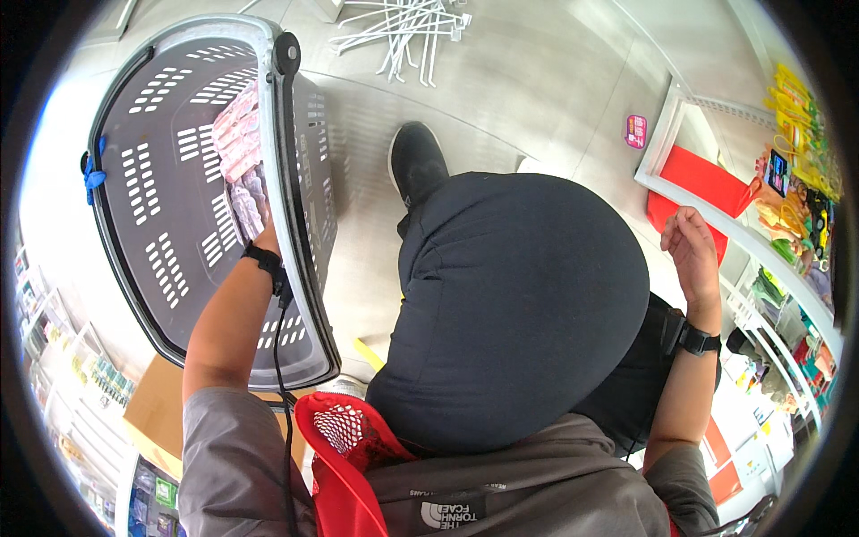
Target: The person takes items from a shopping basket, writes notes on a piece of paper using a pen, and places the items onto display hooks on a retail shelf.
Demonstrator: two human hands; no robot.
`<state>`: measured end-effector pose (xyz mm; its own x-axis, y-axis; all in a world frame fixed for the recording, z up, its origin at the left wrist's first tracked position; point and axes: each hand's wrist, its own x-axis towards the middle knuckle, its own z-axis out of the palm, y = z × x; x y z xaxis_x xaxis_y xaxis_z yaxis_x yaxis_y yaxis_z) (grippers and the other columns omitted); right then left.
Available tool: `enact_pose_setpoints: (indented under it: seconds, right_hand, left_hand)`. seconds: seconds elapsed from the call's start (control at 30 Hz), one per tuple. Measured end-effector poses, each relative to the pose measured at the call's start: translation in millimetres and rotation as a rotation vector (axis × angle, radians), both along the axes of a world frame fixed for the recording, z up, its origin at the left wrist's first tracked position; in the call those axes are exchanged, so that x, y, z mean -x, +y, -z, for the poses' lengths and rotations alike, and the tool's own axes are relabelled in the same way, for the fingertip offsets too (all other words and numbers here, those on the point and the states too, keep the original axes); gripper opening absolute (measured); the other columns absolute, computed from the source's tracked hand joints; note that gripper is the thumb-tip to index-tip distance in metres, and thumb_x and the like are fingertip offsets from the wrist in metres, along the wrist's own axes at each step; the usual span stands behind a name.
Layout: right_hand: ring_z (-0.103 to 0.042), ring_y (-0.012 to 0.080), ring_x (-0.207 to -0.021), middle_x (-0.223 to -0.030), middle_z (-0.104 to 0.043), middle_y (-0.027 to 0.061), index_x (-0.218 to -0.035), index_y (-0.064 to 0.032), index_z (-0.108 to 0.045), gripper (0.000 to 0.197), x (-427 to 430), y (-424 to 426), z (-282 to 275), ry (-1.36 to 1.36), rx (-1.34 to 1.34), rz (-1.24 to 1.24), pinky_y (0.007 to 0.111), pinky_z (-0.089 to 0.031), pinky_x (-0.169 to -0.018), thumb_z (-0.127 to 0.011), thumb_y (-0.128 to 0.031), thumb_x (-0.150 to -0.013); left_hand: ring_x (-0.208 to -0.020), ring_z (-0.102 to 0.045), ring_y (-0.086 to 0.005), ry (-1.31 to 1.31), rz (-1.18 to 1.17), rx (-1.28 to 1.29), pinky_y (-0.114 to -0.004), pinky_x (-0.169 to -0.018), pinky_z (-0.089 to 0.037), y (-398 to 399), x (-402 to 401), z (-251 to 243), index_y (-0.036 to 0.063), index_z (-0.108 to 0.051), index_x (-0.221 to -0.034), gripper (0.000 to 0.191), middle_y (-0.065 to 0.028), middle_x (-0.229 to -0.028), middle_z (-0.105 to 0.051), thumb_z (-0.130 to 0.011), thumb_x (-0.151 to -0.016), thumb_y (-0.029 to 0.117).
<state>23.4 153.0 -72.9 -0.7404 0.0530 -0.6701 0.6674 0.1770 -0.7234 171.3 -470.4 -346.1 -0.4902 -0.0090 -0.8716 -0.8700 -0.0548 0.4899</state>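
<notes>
My left hand [270, 236] reaches down into a grey plastic shopping basket [168, 121], and the basket's rim hides its fingers. Just ahead of the wrist lie pale purple packs [247, 201] and pink patterned packs [238, 134] inside the basket. Whether the hand grips one of them cannot be seen. My right hand [692, 245] is raised beside my knee with loosely curled fingers and nothing in it. It is nearest to a white-framed shelf [751, 228] with a red panel [704, 181].
Several white metal display hooks [409, 33] are piled on the tiled floor at the top. A cardboard box [154, 409] stands below the basket. Hanging goods [798, 141] crowd the right-hand rack, and stocked shelves [94, 376] line the left. A pink sticker [635, 131] is on the floor.
</notes>
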Motion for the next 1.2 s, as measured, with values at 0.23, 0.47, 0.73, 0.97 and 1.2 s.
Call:
enact_pose_setpoints:
  seconds: [0.23, 0.47, 0.73, 0.97, 1.2]
  right_hand:
    - [-0.055, 0.0121, -0.077, -0.085, -0.059, 0.0012, -0.104, -0.0094, -0.058, 0.013, -1, -1, 0, -0.009, -0.002, -0.023, 0.026, -0.044, -0.073, -0.054, -0.021, -0.106]
    - [-0.056, 0.0116, -0.078, -0.087, -0.06, 0.0007, -0.106, -0.0096, -0.058, 0.014, 5, -3, -9, -0.003, 0.056, -0.029, 0.026, -0.043, -0.075, -0.054, -0.023, -0.107]
    - [-0.062, 0.0122, -0.08, -0.089, -0.065, 0.0018, -0.106, -0.0088, -0.06, 0.013, 4, 5, -23, 0.104, 0.139, -0.059, 0.026, -0.048, -0.074, -0.059, -0.021, -0.103]
    - [-0.063, 0.0111, -0.089, -0.095, -0.064, 0.0003, -0.11, -0.0091, -0.063, 0.016, 5, -18, -45, 0.321, 0.419, -0.219, 0.029, -0.052, -0.08, -0.07, -0.015, -0.097]
    - [-0.057, 0.015, -0.101, -0.129, -0.049, 0.0097, -0.148, -0.0111, -0.037, 0.076, 9, -54, -106, 0.998, 0.401, -0.228, 0.034, -0.048, -0.09, -0.082, -0.02, -0.087]
  left_hand:
    - [-0.104, -0.068, -0.0222, -0.006, 0.087, -0.015, -0.036, -0.094, -0.053, -1, 8, -13, -0.0058, -0.052, -0.137, 0.056, -0.0139, -0.116, -0.071, -0.07, -0.093, 0.026]
    - [-0.104, -0.068, -0.0213, 0.007, 0.226, -0.016, -0.035, -0.094, -0.053, -17, 31, -73, -0.006, -0.051, -0.137, 0.056, -0.0134, -0.116, -0.071, -0.07, -0.094, 0.025]
    - [-0.117, -0.065, -0.0216, 0.174, -0.098, -0.149, -0.037, -0.102, -0.051, -55, 27, -229, -0.0019, -0.051, -0.141, 0.06, -0.0089, -0.127, -0.066, -0.069, -0.085, 0.003]
    - [-0.1, -0.07, -0.0245, 0.718, -0.107, -0.272, -0.039, -0.089, -0.059, 78, 85, -390, 0.0005, -0.046, -0.143, 0.078, -0.0106, -0.117, -0.067, -0.086, -0.078, 0.019]
    - [-0.112, -0.065, -0.0168, 0.872, 0.225, -0.386, -0.034, -0.097, -0.051, 336, 192, -466, 0.0024, -0.057, -0.137, 0.049, -0.0055, -0.124, -0.068, -0.076, -0.092, 0.008]
